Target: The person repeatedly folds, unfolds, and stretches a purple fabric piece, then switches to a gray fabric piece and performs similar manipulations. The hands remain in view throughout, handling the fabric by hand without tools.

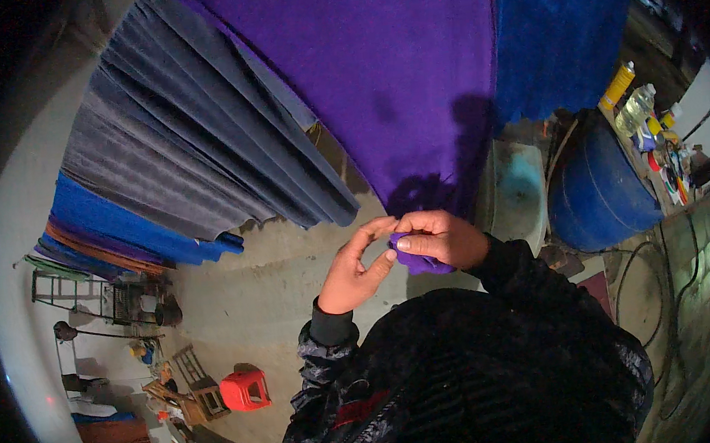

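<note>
In front of my body, my right hand [445, 240] is closed in a pinch on a bunched piece of purple cloth [425, 263], its thumb pressed on top. My left hand [356, 264] comes in from the left with its fingers curved, the thumb and index tips apart at the cloth's left edge. The two index fingers nearly meet. Behind and above them hangs a large purple fabric sheet [377, 72], its lower end narrowing down toward my hands. Whether the bunched piece is part of that sheet is hidden.
Grey fabric [176, 135] hangs at the left, blue fabric [560, 34] at the right. A blue barrel [604, 188] stands beside a pale basin [517, 189]. Bottles [635, 110] crowd a ledge. A red stool [245, 390] and wooden chair [207, 396] stand lower left; hoses [662, 315] lie right.
</note>
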Demonstrator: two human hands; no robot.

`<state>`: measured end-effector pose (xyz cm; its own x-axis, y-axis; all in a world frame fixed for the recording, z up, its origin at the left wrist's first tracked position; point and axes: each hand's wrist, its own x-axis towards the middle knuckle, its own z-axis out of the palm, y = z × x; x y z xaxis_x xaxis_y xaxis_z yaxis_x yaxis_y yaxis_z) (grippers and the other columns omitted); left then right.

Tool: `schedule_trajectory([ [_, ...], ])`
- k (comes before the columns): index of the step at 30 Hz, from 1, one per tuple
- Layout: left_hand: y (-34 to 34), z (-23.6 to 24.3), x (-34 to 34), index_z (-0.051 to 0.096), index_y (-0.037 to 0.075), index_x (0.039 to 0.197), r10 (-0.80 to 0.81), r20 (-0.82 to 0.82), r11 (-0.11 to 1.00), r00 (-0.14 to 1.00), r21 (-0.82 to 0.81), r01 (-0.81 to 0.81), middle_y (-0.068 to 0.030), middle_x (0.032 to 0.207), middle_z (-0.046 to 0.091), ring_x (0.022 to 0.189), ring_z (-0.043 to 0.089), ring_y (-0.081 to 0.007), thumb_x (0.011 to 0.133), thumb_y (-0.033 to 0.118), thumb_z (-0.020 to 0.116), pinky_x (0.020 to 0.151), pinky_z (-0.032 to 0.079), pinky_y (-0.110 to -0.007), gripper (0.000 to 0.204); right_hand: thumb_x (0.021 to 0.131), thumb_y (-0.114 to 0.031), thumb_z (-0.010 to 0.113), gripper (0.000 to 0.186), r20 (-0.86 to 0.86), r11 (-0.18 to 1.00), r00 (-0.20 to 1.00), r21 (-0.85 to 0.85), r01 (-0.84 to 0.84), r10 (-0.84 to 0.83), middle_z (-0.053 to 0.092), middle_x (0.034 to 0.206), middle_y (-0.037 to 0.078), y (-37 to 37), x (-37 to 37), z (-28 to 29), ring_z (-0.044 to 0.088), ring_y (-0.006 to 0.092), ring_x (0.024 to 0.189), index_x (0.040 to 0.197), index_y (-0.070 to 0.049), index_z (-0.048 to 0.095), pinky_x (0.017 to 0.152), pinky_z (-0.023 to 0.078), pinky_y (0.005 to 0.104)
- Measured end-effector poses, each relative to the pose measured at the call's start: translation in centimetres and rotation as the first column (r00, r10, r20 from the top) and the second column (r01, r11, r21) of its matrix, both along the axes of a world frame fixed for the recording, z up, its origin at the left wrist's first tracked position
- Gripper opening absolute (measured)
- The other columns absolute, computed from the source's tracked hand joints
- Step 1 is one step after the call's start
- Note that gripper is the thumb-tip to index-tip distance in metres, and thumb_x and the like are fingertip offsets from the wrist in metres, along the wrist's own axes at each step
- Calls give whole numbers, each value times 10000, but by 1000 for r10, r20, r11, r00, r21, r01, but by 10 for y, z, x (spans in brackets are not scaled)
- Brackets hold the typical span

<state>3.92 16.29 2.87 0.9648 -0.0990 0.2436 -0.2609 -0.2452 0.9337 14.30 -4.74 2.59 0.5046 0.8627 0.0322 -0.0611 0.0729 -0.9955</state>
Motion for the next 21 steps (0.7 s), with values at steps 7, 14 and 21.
schedule_trajectory([
  [7, -22, -15, -2, 642, 5, 1288, 80, -13, 997, 997, -14, -81, -65, 1176, 682, 1080, 633, -178, 992, 2, 640, 992, 494, -326, 296, 1070, -167, 636, 161, -18, 998, 1000, 61, -16, 17, 675, 1042, -13, -13, -1, -9, 577, 55, 974, 1124, -18, 662, 870, 478, 256],
  [14, -38, -24, -16, 627, -6, 1118, 117, -103, 988, 988, -93, -127, -49, 1045, 634, 980, 611, -156, 1010, 11, 633, 888, 498, -300, 109, 1060, -143, 635, 134, -84, 999, 996, 54, -10, 15, 633, 1029, -25, -30, -8, -10, 564, 62, 992, 1128, -28, 650, 903, 474, 259],
  [21, -42, -21, -24, 628, 30, 1135, -2, -105, 984, 994, -177, -17, -22, 1060, 621, 943, 588, -117, 1040, 77, 662, 876, 489, -278, 111, 1055, -166, 641, 153, -178, 986, 979, 118, 121, -99, 631, 1046, -21, -32, -31, -7, 563, 77, 1016, 1141, -40, 648, 942, 464, 270],
])
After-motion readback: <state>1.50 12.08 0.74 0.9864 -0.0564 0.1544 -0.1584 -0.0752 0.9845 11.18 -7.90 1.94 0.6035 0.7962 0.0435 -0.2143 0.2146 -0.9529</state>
